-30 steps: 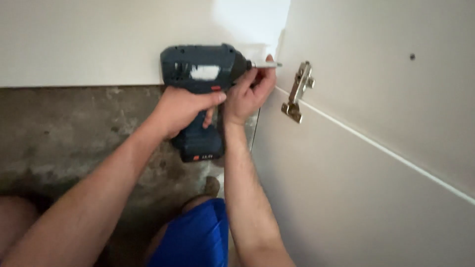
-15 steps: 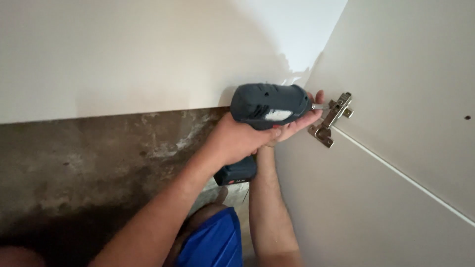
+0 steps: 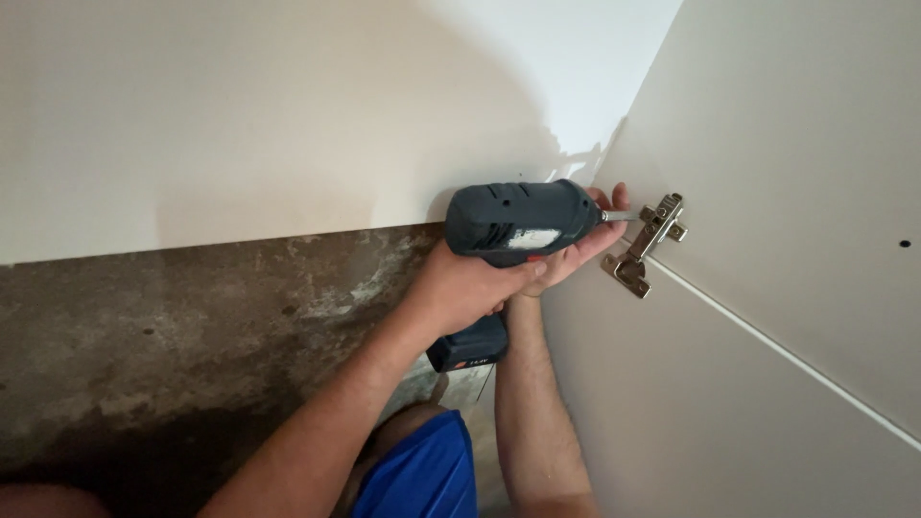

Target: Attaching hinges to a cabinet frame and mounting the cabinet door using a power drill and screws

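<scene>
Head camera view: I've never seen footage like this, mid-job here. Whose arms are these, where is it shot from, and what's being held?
The single picture comes from a camera worn on a person's head, looking down along both bare arms. The left hand grips the handle of a dark blue cordless drill. The right hand cups the drill's front end from beneath. The drill's bit points at a metal hinge on a pale cabinet panel. Behind is a white wall above a rough, dark bare strip. Blue shorts show at the bottom.
</scene>
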